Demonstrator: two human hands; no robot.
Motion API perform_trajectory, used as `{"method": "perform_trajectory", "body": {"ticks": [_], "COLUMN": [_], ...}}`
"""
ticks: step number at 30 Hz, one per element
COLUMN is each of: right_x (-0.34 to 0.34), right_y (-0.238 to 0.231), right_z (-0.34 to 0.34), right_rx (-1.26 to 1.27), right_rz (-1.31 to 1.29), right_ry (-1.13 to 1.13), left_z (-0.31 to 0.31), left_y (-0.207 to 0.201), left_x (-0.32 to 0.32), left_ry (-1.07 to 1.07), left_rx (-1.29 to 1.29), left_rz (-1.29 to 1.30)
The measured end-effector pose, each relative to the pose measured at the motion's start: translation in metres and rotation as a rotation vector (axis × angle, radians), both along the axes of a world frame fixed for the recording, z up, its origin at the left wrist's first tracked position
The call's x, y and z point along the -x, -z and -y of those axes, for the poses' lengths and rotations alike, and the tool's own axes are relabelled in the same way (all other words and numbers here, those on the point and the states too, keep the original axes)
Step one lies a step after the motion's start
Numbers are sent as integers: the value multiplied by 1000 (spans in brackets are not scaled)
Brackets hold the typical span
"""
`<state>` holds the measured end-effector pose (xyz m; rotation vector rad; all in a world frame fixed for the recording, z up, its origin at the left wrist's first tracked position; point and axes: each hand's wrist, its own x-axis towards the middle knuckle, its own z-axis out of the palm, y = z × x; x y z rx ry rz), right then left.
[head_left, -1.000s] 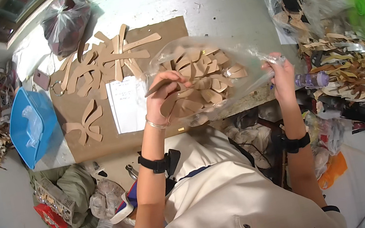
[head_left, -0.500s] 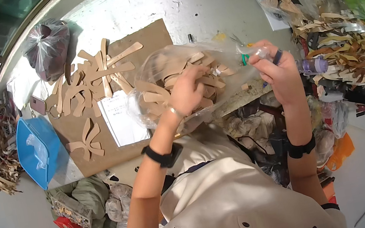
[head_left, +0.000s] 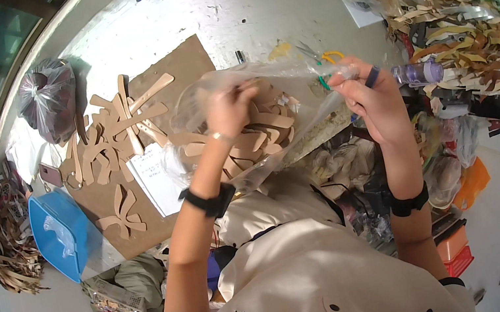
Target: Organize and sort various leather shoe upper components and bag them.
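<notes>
A clear plastic bag [head_left: 315, 108] lies on the near side of the table, its mouth toward the right. Inside are several tan, curved, flat leather-like strips [head_left: 260, 137]. My right hand [head_left: 365, 85] pinches the bag's edge and holds it raised. Over the strips, at the bag's left part, is my left hand [head_left: 232, 109]; its fingers are curled and partly smeared by motion, and what they hold, if anything, cannot be made out. More tan strips [head_left: 103, 138] lie in a loose pile to the left, with a small group [head_left: 121, 215] nearer me.
A brown board [head_left: 178, 68] lies under the piles, with a written paper sheet [head_left: 157, 179] on it. A blue bin [head_left: 63, 235] stands left. Scissors [head_left: 333, 56] and a purple bottle [head_left: 416, 73] are right. Bundled strips [head_left: 466, 51] crowd the right side; a tied bag [head_left: 50, 101] sits back left.
My left hand has moved left and a little up over the strips, its fingers drawn in. The right hand still grips the bag. The whole view has shifted slightly.
</notes>
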<state>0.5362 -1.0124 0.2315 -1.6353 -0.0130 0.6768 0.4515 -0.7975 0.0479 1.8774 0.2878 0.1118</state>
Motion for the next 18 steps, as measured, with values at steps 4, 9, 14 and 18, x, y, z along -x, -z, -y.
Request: {"method": "perform_trajectory", "body": {"ticks": [4,9,14,18], "right_x": [-3,4,15,21], "right_y": [5,6,1,1], "right_z": [5,1,-2,-4], "right_rx": [3,-101,-133,-115], "right_rz": [-42,-18,-18,6], "right_ry": [-6,-36,-59,-61], "left_z": [-9,-25,-37,-36], "left_y": [-92,-115,-98,-86], "left_x": [33,77,121,144], "left_ry": [-259,-525,-585,-647], "left_rx": [582,808,1135,1240], "left_rz": [-119,-59,-8,-7]}}
